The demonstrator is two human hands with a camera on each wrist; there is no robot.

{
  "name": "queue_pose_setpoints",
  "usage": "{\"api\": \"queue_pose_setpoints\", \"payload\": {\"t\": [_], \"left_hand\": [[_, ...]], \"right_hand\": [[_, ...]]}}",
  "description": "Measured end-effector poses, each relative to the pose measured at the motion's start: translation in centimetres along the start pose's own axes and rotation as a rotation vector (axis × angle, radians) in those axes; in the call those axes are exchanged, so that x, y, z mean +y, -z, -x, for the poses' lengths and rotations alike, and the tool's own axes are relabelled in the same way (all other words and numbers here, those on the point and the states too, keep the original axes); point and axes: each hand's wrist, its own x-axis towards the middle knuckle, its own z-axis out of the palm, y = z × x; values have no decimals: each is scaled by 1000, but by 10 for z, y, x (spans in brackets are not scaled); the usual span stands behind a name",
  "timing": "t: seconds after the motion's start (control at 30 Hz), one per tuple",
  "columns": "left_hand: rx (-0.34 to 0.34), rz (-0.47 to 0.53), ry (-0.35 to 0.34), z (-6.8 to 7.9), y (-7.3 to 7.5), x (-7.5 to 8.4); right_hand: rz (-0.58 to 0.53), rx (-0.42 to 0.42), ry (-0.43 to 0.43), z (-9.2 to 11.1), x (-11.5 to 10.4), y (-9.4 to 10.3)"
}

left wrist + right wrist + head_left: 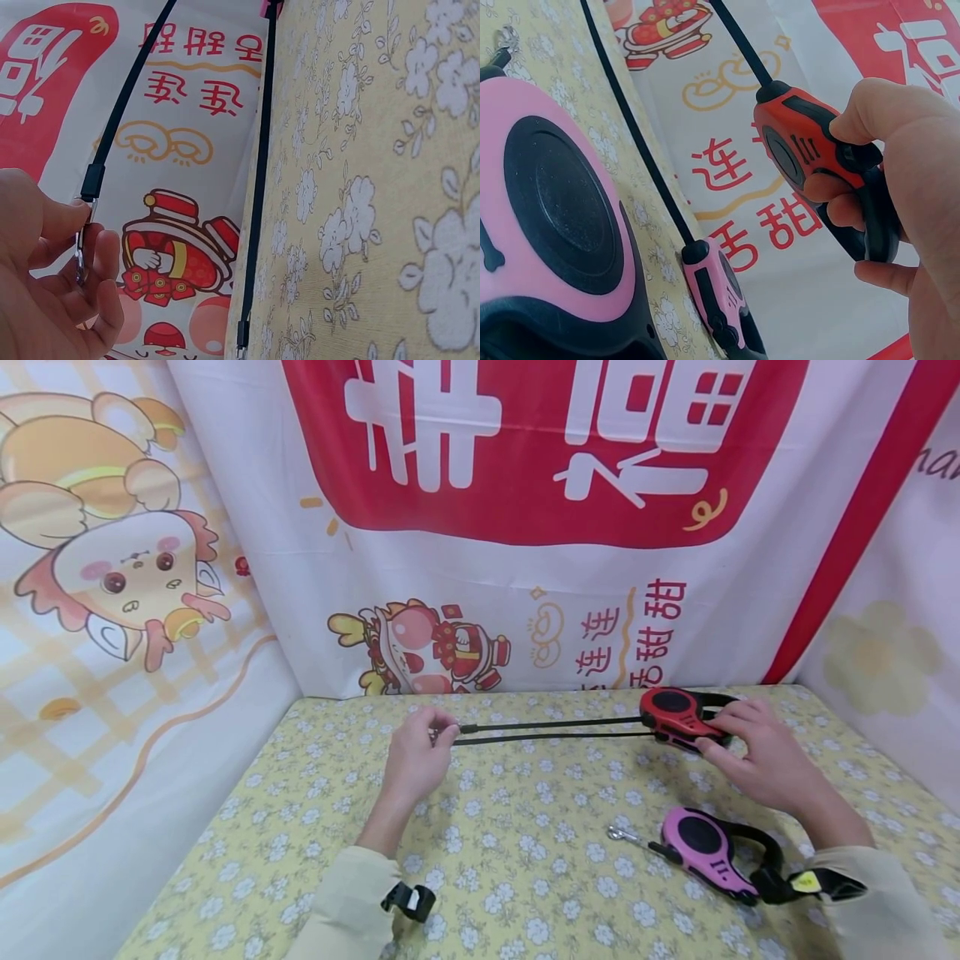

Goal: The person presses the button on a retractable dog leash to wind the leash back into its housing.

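My right hand [768, 764] grips the black handle of a red retractable dog leash [670, 710], thumb on its top side in the right wrist view. From it a black cord [131, 90] stretches left, raised off the cloth. My left hand [420, 758] pinches the silver clip [81, 251] at the cord's end. Behind and below the red leash lies a pink leash [709, 281], mostly hidden in the head view. Its pulled-out cord [262, 150] runs along the cloth towards the left hand, ending near it in another clip [241, 343].
Nearer the right forearm lies another pink leash [701, 847] with a black handle, its silver clip [621, 833] pointing left. A flowered yellow cloth [525, 868] covers the table. Printed curtains [540, 518] hang behind and on both sides. Black bands [408, 900] sit on the sleeves.
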Motion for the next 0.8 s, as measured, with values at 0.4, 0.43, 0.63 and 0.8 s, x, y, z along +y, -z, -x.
{"api": "queue_pose_setpoints", "payload": {"t": [0.4,0.43,0.63,0.8], "left_hand": [[-6,-5,7,0,0,0],[-5,-5,7,0,0,0],[-9,5,7,0,-1,0],[-17,9,2,1,-2,0]], "right_hand": [[-6,-26,-17,-1,-1,-1],[-8,-26,-15,-1,-1,-1],[-7,-14,-1,-2,-3,-2],[-3,-9,-3,-2,-5,-3]]}}
